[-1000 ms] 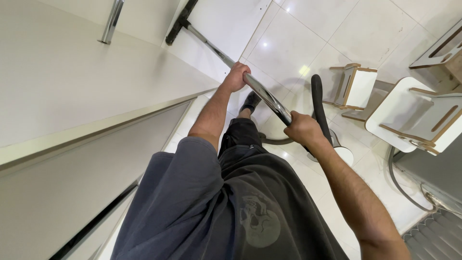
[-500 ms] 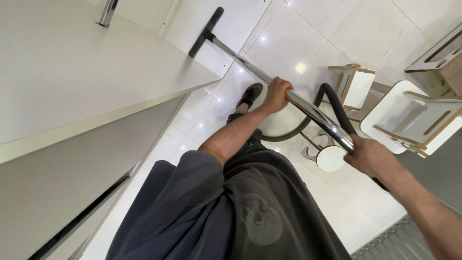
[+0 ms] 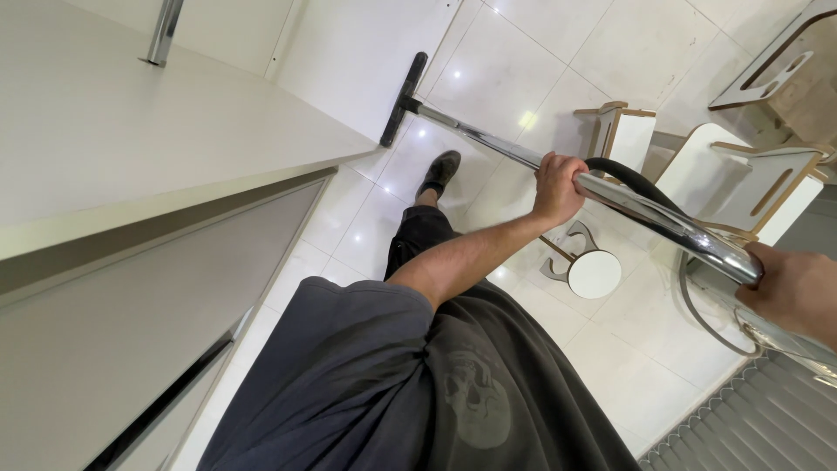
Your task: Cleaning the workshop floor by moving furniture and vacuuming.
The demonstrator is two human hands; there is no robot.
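Note:
I hold a vacuum cleaner's shiny metal wand point(image 3: 488, 139) with both hands. My left hand point(image 3: 558, 187) grips the tube midway along. My right hand point(image 3: 798, 292) is closed around its upper end at the right edge of the view. The black floor nozzle point(image 3: 403, 98) rests on the white tiled floor point(image 3: 514, 52) beside the base of a white cabinet. A black hose point(image 3: 632, 179) curves off behind the wand. My foot in a dark shoe point(image 3: 438, 173) stands just behind the nozzle.
A white counter point(image 3: 131, 148) with a chrome post point(image 3: 164, 33) fills the left side. White stools with wooden edges point(image 3: 623, 135) and chairs point(image 3: 758, 179) stand to the right. A small round white stool point(image 3: 593, 272) sits below the wand. A ribbed grey mat point(image 3: 750, 419) lies at the lower right.
The wand has drawn back towards me, so the nozzle now sits nearer the cabinet corner. My hands have shifted right in the view. The camera has tilted.

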